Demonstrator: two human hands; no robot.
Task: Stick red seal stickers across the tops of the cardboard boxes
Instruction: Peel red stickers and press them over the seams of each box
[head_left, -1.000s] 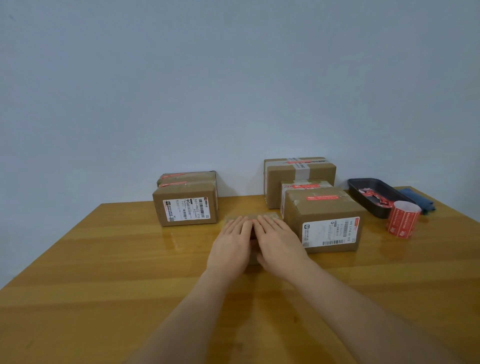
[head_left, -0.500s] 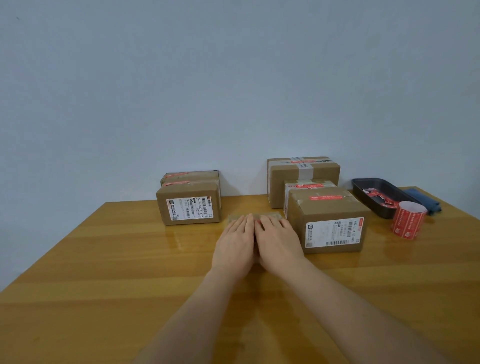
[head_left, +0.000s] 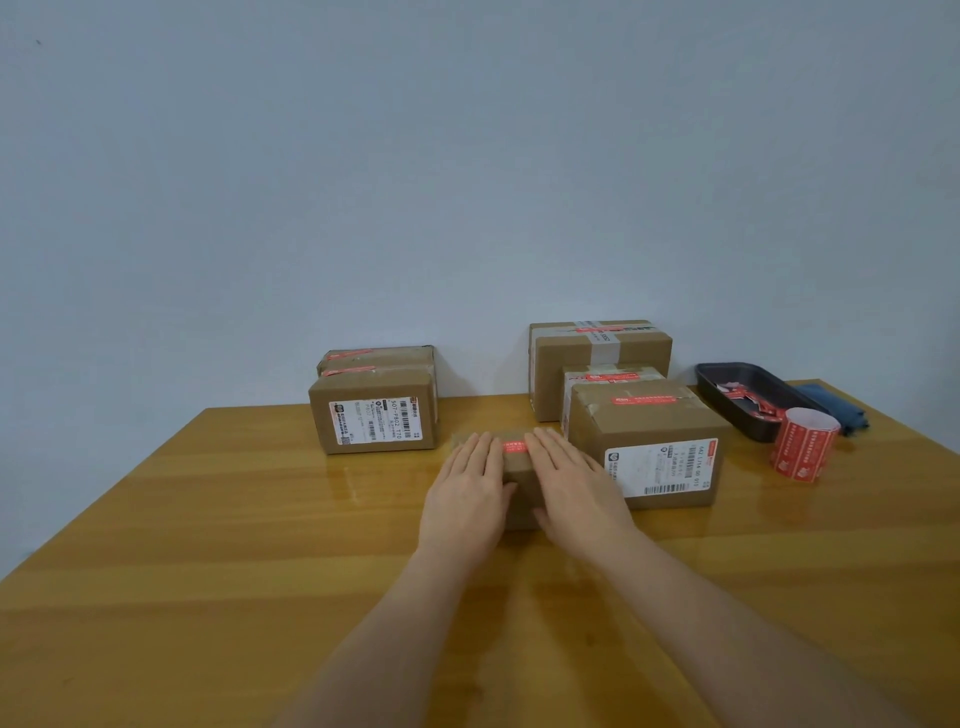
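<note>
Grip: your left hand (head_left: 470, 488) and right hand (head_left: 574, 486) press flat, fingers straight, on the small box (head_left: 517, 480).
Tray: black tray (head_left: 727, 397) right of it holds red scraps (head_left: 748, 397).
Table: glossy wooden table (head_left: 208, 545).

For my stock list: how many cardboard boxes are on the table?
6. Two at back left, one behind the other; three at right, rear, middle, front; a small one under both hands. More may be hidden behind.

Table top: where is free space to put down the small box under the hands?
Bare wood lies on the table's left side, beside the labelled box, and along the near edge. The small box sits under the left hand and right hand. The right is crowded: big labelled box, sticker roll, black tray.
</note>
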